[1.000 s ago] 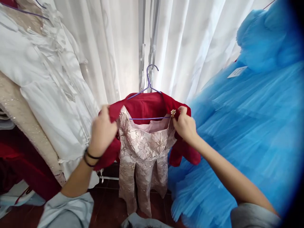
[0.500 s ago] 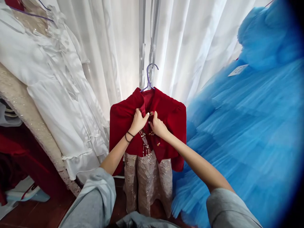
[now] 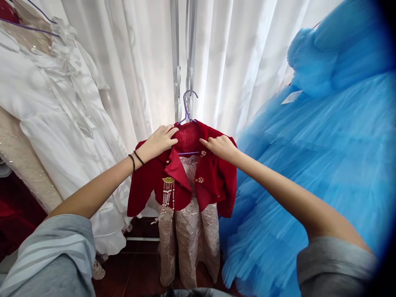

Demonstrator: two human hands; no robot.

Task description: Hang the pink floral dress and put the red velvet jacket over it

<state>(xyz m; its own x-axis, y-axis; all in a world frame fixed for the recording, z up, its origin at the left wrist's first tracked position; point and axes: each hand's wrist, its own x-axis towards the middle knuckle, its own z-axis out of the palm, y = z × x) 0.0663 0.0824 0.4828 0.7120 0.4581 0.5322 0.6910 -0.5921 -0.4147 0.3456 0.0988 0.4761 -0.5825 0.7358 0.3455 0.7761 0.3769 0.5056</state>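
Note:
A red velvet jacket (image 3: 229, 185) hangs on a purple hanger (image 3: 187, 107), its front parted so the lining and the hanger's lower bar show. Below and inside it is a pale, shiny brocade skirt (image 3: 187, 243). My left hand (image 3: 159, 142) is closed over the jacket's left front edge near the collar, thumb towards the opening. On the other side, my right hand (image 3: 221, 147) grips the opposite front edge, its fingers curled. A gold brooch with bead tassels (image 3: 168, 185) and flower-shaped fasteners (image 3: 199, 180) decorate the jacket fronts.
A white ruffled dress (image 3: 64, 107) hangs at the left, beside a sparkly beige garment (image 3: 27, 152). A large blue tulle gown (image 3: 309, 165) fills the right side. Behind are white curtains (image 3: 148, 53) and a grey metal upright (image 3: 175, 41). The dark floor (image 3: 139, 268) shows below.
My hands have moved apart, from close together at the jacket's middle to its two upper sides. The front has opened wide, uncovering the lining, the hanger bar and the skirt's top.

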